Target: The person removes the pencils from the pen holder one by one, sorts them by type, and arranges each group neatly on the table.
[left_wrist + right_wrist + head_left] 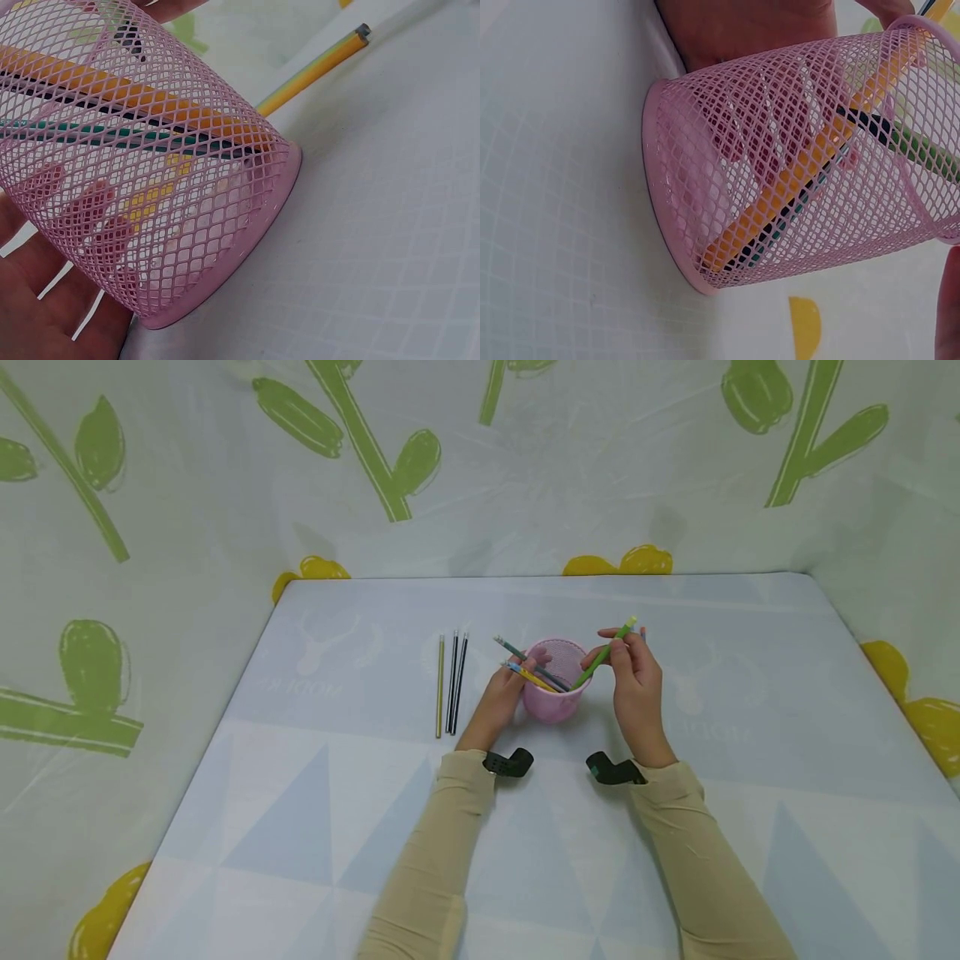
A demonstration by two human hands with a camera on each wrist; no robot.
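A pink mesh pencil cup [551,708] stands on the table, and my left hand [498,697] holds it from the left, fingers spread around its side. A yellow pencil [534,678] and a dark green pencil [519,651] lean inside it toward the left hand. My right hand [639,685] pinches a light green pencil [604,655] near its upper end; the dark lower tip is inside the cup in the right wrist view. Another orange-yellow pencil [315,73] shows outside the cup in the left wrist view, apparently within the right hand, whose grip on it is hidden.
Left of the cup, a gold pencil [440,685] and several black pencils [456,685] lie side by side on the table [315,843]. Curtain-like sheets [525,502] with green and yellow plant prints rise behind the table and along its sides.
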